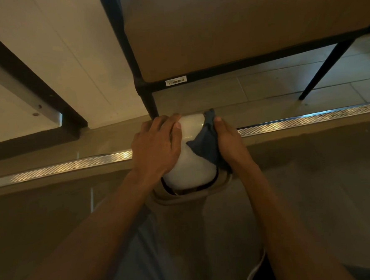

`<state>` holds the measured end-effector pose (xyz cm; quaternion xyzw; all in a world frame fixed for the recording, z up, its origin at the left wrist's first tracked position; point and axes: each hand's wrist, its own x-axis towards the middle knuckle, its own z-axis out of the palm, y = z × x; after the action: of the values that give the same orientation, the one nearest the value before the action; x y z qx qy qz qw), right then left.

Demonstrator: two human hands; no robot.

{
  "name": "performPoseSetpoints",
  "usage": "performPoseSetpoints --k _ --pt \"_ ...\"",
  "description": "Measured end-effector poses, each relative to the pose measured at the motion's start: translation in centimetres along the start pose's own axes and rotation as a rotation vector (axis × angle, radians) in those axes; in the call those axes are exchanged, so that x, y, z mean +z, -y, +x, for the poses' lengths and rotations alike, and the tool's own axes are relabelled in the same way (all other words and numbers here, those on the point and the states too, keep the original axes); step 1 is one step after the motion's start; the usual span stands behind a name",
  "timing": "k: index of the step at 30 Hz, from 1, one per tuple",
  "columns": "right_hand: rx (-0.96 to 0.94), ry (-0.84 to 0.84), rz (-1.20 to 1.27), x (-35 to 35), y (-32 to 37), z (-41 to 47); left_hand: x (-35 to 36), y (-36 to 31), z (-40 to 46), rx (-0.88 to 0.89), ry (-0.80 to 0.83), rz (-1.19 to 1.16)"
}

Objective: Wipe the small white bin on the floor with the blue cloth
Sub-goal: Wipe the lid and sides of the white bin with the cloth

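The small white bin (188, 161) lies tipped toward me in the middle of the head view, its rounded side facing up and a dark rim at its near end. My left hand (156, 146) grips the bin's left side, fingers curled over the far end. My right hand (228, 141) presses the blue cloth (204, 145) flat against the bin's right side. Part of the cloth is hidden under that hand.
A tan chair seat (238, 28) on black legs (149, 103) stands just beyond the bin. A metal floor strip (308, 117) crosses the view beneath my hands. A white panel with a dark frame (31, 90) is at left. Tiled floor (284, 81) lies beyond.
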<state>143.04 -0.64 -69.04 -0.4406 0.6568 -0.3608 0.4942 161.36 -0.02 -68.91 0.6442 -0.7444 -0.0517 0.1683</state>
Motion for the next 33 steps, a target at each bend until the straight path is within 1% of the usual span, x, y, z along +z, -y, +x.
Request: performPoseSetpoints --k 2,4,6,7,10,12,14,17,18,20,24,27,30,33 --pt "-0.02 0.021 0.015 0.2 0.0 1.0 0.0 -0.1 0.1 -0.011 0.005 0.005" --pt "-0.034 0.006 -0.004 0.8 -1.6 0.9 0.0 0.0 0.2 -0.018 0.006 0.01" --pt "-0.066 -0.058 -0.079 1.3 -3.5 -0.6 0.1 0.0 0.3 -0.024 0.008 0.011" --pt "-0.073 -0.086 -0.067 1.5 -4.4 -1.9 0.1 0.0 0.3 -0.026 0.011 0.014" --pt "-0.115 -0.123 0.085 1.9 -5.8 -4.9 0.1 0.0 0.3 -0.024 0.024 0.02" --pt "-0.116 -0.121 0.03 1.8 -5.4 -3.9 0.0 -0.1 0.1 -0.019 0.024 0.022" --pt "-0.066 -0.074 -0.065 1.3 -4.0 -1.1 -0.2 -0.2 -0.1 -0.016 0.022 0.021" --pt "-0.034 0.057 -0.051 0.3 -1.3 1.9 -0.4 -0.4 0.0 -0.026 0.02 0.017" --pt "-0.046 0.072 -0.056 0.2 -0.8 2.0 -0.4 -0.4 0.0 -0.033 0.023 0.018" --pt "-0.046 0.057 -0.015 0.3 -1.1 1.3 -0.5 -0.5 0.1 -0.047 0.033 0.021" --pt "-0.086 -0.075 0.077 1.2 -3.9 -3.3 -0.5 -0.5 0.0 -0.043 0.032 0.014" --pt "-0.11 -0.101 0.103 1.1 -4.4 -5.4 -0.4 -0.4 -0.1 -0.033 0.034 0.009" --pt "-0.109 -0.078 0.031 0.6 -2.4 -3.9 -0.3 -0.4 -0.1 -0.021 0.028 0.016" --pt "-0.063 0.004 -0.012 0.1 0.0 -0.7 -0.4 -0.5 0.0 -0.035 0.023 0.018"
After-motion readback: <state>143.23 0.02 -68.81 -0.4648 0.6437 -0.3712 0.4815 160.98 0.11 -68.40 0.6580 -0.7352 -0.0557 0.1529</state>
